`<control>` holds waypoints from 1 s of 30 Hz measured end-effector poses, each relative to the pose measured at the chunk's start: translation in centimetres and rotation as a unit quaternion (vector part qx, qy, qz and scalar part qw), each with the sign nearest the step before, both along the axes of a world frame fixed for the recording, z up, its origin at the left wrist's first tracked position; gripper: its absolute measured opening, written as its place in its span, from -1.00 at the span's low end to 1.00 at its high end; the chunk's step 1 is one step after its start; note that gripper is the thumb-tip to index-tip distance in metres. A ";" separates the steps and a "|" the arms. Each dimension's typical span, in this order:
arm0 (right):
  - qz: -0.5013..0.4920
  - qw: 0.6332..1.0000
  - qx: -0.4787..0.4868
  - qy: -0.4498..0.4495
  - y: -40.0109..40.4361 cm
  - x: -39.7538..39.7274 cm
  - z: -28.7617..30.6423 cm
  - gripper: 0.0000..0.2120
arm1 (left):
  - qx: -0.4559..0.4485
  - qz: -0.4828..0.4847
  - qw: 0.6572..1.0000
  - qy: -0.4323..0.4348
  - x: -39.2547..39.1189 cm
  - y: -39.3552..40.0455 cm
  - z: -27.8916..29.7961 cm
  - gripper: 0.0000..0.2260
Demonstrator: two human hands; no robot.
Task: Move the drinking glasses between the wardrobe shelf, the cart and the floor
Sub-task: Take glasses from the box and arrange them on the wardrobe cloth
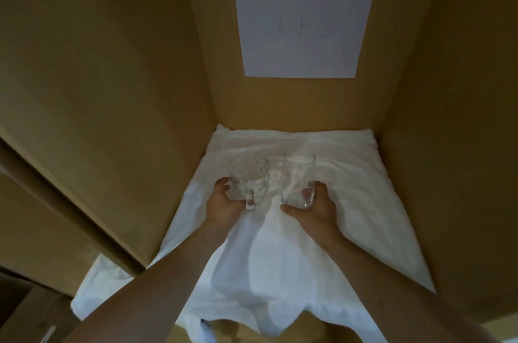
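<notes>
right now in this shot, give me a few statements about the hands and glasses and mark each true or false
1. Each hand holds a glass. True: the left hand grips the handled glass mug and the right hand grips the tall plain glass.
2. The shelf is bare wood. False: a white cloth covers it and hangs over the front edge.
3. The mug's handle faces the camera. True.
4. The tall glass lies on its side. False: it is roughly upright, opening up.
5. A white sheet of paper hangs on the back wall. True.
6. The two glasses are stacked. False: they are side by side.
</notes>
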State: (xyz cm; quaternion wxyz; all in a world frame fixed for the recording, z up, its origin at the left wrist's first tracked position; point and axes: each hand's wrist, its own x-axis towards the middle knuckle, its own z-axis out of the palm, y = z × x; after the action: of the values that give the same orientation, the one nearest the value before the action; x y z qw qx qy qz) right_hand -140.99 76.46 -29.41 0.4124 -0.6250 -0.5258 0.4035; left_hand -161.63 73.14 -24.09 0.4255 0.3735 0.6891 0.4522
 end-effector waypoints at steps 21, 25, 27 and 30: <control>-0.054 0.995 0.027 -0.076 12.5 0.9 5.7 -0.01 | 0.029 -0.042 0.948 0.313 -2.0 13.2 3.9 -0.11; -0.063 0.993 0.066 -0.078 14.0 0.7 6.9 -0.09 | 0.032 -0.094 0.912 0.399 -2.7 15.2 5.4 -0.12; -0.058 0.991 0.086 -0.084 14.7 0.7 7.4 -0.15 | 0.021 -0.113 0.897 0.427 -2.8 15.6 6.2 -0.16; -0.036 0.987 0.114 -0.103 15.7 0.5 8.0 -0.21 | 0.001 -0.149 0.868 0.474 -2.8 16.4 7.1 -0.20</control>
State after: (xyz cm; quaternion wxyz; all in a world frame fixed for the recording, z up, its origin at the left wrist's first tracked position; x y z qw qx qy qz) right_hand -140.48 92.12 -21.39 0.4386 -0.6310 -0.5851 0.2591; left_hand -164.42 89.57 -16.95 0.1094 0.6412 0.7441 0.1524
